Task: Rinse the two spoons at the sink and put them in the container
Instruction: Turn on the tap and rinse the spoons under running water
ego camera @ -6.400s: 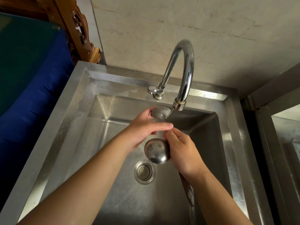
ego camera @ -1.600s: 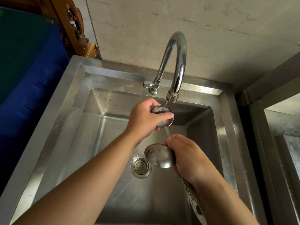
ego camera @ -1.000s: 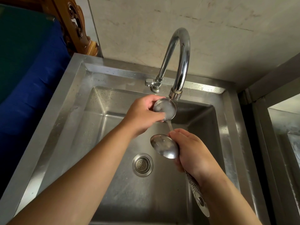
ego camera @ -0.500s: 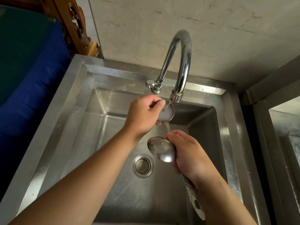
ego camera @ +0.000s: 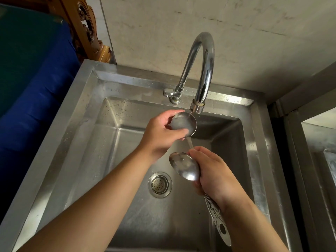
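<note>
Two steel spoons are held over the steel sink point(ego camera: 87, 135). The upper spoon's bowl point(ego camera: 183, 123) sits right under the tap spout point(ego camera: 197, 107), where a thin stream of water falls on it. My left hand point(ego camera: 161, 135) cups that bowl, thumb and fingers on it. My right hand point(ego camera: 214, 175) grips both handles together. The lower spoon's bowl point(ego camera: 184, 168) points left beside my right thumb. An engraved handle end point(ego camera: 218, 222) sticks out below my right wrist. No container is in view.
The curved chrome tap point(ego camera: 200, 66) rises from the sink's back rim, with its small lever point(ego camera: 168, 92) at the base. A round drain strainer point(ego camera: 160, 184) lies in the basin floor. A second steel unit point(ego camera: 318, 151) stands at the right; blue cloth point(ego camera: 36, 91) is at the left.
My left hand's fingers have shifted over the upper spoon's bowl under the stream, rubbing it. My right hand has kept the two handles in nearly the same place.
</note>
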